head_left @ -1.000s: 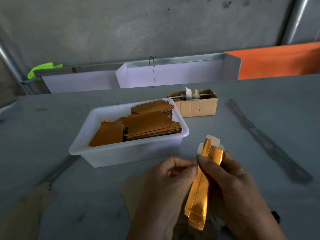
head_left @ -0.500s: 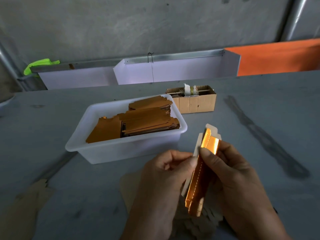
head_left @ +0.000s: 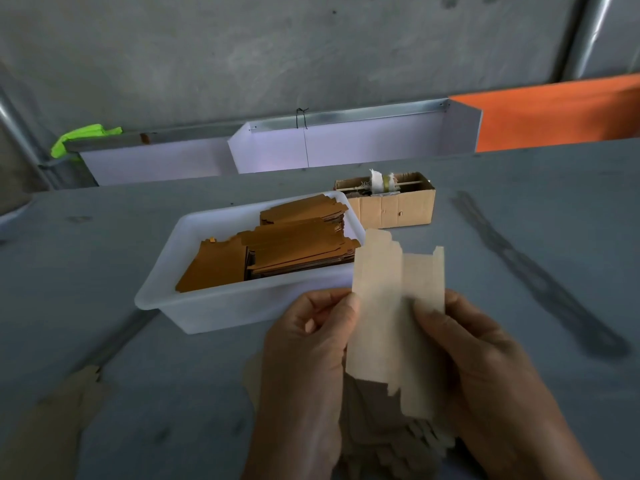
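Flat carton blank [head_left: 388, 306] upright between both hands, plain beige side to camera, crease down middle, likely opened out for folding. Left hand [head_left: 308, 348] pinches left edge, fingers curled; right hand [head_left: 485, 362] clamps right edge, thumb on front. Beyond left fingertips: white tub [head_left: 162, 289] of gold blanks [head_left: 294, 247], supply within reach. Below fingers, beige pile [head_left: 381, 441]. Beyond tub, cardboard box [head_left: 394, 209].

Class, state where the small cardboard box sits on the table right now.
In the head view, the cardboard box sits toward the back of the table, just behind the right end of the white tub.
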Action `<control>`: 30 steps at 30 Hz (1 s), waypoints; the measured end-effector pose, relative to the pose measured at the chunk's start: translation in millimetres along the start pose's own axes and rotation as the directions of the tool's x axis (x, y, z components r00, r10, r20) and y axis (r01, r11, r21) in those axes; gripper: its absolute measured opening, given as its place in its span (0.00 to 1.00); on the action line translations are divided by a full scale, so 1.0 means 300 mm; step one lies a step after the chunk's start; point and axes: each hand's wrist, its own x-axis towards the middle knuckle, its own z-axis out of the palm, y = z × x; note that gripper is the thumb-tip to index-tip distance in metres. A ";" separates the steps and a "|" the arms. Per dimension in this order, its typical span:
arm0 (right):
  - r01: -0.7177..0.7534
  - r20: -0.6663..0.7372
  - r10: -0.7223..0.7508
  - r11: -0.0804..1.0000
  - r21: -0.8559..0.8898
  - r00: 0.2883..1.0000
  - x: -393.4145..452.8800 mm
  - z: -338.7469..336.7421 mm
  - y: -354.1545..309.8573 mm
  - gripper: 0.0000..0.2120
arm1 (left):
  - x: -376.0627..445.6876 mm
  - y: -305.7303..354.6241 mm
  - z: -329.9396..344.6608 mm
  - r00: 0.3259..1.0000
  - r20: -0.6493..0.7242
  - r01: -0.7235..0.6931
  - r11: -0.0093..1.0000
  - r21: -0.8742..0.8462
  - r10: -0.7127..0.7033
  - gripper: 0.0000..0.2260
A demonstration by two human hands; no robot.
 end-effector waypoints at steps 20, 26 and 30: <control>0.023 0.036 -0.028 0.991 0.129 0.999 0.024 0.005 0.018 0.16 | 0.019 0.012 -0.032 0.987 0.029 -0.161 0.968 0.194 0.158 0.05; 0.094 -0.006 -0.094 0.995 -0.022 0.996 0.024 -0.003 0.027 0.19 | 0.023 -0.018 -0.038 0.997 -0.068 -0.035 0.990 0.138 0.045 0.06; 0.153 -0.023 -0.154 0.987 -0.045 0.988 0.026 -0.014 0.025 0.15 | 0.006 -0.024 -0.033 0.988 0.001 0.153 0.985 -0.078 -0.153 0.06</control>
